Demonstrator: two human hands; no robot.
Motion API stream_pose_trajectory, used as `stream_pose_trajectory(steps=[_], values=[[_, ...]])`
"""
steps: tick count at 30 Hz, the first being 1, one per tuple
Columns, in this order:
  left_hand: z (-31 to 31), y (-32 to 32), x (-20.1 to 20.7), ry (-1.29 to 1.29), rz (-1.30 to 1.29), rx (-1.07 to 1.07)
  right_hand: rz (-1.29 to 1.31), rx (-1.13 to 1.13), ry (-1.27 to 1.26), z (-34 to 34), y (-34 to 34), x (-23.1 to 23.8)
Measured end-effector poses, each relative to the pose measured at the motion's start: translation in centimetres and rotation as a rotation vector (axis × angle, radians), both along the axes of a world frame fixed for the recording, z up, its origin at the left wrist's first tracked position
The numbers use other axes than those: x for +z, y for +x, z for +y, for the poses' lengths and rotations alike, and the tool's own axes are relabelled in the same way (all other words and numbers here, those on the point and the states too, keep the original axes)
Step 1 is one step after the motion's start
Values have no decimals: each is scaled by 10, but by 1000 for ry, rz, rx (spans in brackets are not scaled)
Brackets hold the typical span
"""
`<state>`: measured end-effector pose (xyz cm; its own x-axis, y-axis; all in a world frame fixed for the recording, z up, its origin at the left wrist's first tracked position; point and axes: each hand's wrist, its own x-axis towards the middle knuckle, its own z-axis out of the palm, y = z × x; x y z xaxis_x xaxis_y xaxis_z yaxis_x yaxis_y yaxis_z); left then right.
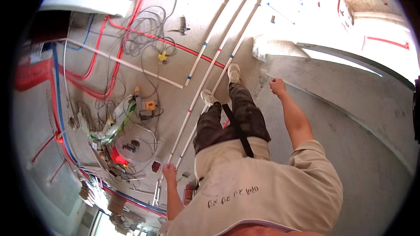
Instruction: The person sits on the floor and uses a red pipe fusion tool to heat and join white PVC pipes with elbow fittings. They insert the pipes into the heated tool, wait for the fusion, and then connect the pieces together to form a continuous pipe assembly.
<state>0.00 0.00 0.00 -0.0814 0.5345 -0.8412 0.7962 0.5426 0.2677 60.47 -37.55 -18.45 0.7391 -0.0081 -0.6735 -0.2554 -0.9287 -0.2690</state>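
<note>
My right hand is held out beside my right leg, near the low grey wall. Its fingers are curled closed, and nothing shows in them. On the other side my left hand hangs low with its fingers smeared, so I cannot tell whether it holds anything. Beneath it in the picture run long white pipes with red and blue bands, laid along the floor past my shoes. A small dark red box lies just left of that hand. A red cylinder stands close to my left side.
Red conduits cross the concrete floor ahead. A tangle of grey cable lies there with a yellow cross-shaped piece. To the left are an orange-yellow tool, a red object and scattered wires. A grey wall rises on the right.
</note>
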Motion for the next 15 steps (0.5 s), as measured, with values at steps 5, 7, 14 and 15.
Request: stream_pose_trajectory(steps=[5, 7, 14, 15], values=[[15, 47, 5, -20, 94, -8, -106, 51, -83, -18, 46, -136], [5, 62, -3, -133, 218, -42, -115, -16, -90, -21, 82, -202], [-43, 76, -26, -396, 337, -25, -302, -208, 4, -11, 209, -374], [-48, 83, -23, -411, 303, -236, -331, -92, -144, -8, 223, -389]])
